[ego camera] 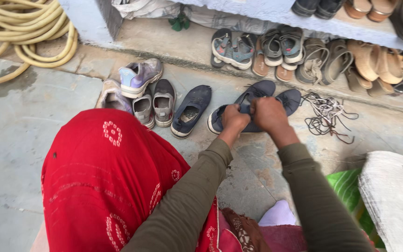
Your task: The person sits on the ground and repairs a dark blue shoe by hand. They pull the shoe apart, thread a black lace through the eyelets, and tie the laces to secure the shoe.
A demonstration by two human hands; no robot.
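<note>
Both your hands are closed on the dark blue shoe (257,100) that lies on the stone floor (19,130) just in front of you: your left hand (233,119) is fisted on the near part of its upper, and your right hand (268,114) is curled shut right beside it, the two almost touching over the middle of the shoe (what the fingertips pinch is hidden under the knuckles, so I cannot tell whether it is lace or fabric). By my reading, you are working at the shoe's lacing, with the laces at the toe end lying slack. Its mate, the second dark blue shoe (191,111), sits just to the left, and a loose tangle of laces (326,114) lies to the right. The next pull would need a firm, even grip from both hands.
</note>
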